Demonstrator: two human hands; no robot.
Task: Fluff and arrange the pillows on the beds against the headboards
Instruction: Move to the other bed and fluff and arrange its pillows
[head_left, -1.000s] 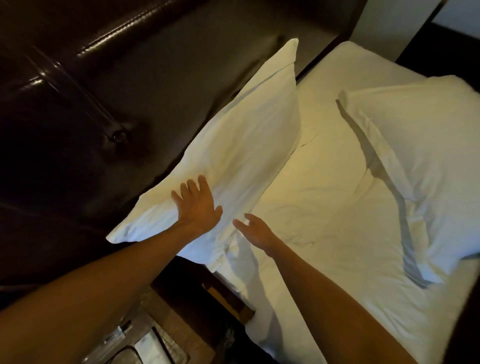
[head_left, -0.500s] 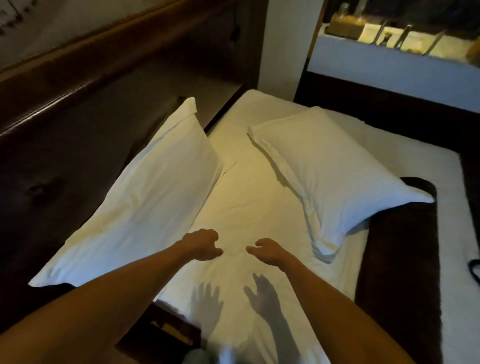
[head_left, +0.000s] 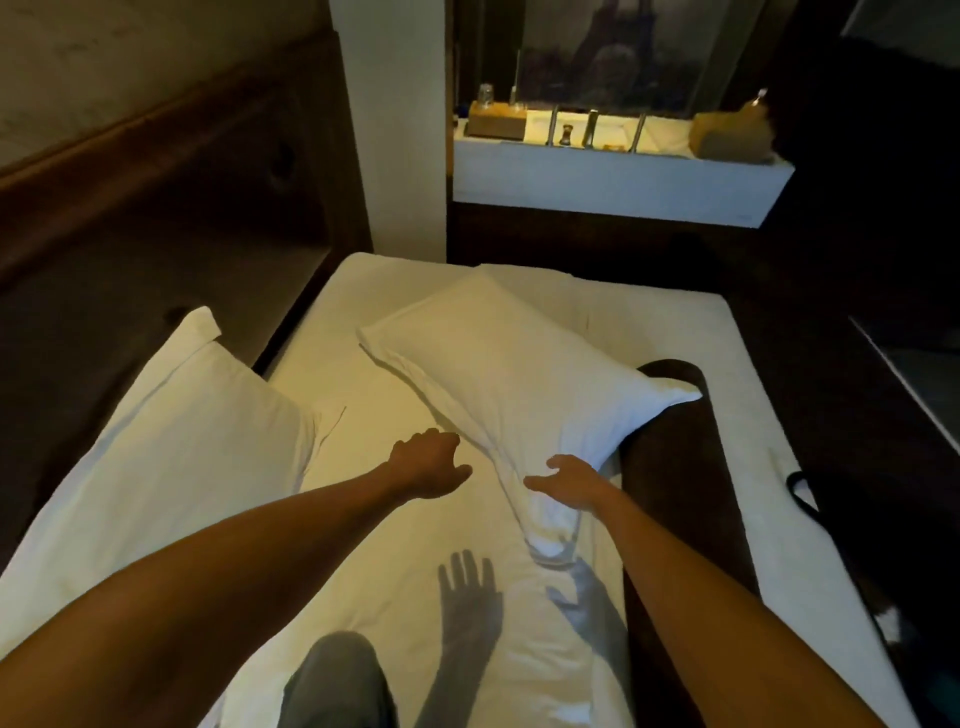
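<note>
Reaching forward over the white bed (head_left: 363, 322), both bare arms stretch out above the sheet. The left hand (head_left: 428, 467) hangs in the air with fingers loosely bent and holds nothing; it is just beside the near edge of the second pillow (head_left: 519, 374) but does not touch it. The right hand (head_left: 563, 480) is spread and relaxed, with the thumb apart, above the near corner of this pillow; I cannot tell if it touches the cloth. This pillow lies flat and diagonal in the middle of the bed, away from the headboard (head_left: 171, 218). The first pillow (head_left: 176, 447) leans against the dark headboard on the left. A dark runner (head_left: 675, 467) crosses the bed under the far corner of the second pillow.
</note>
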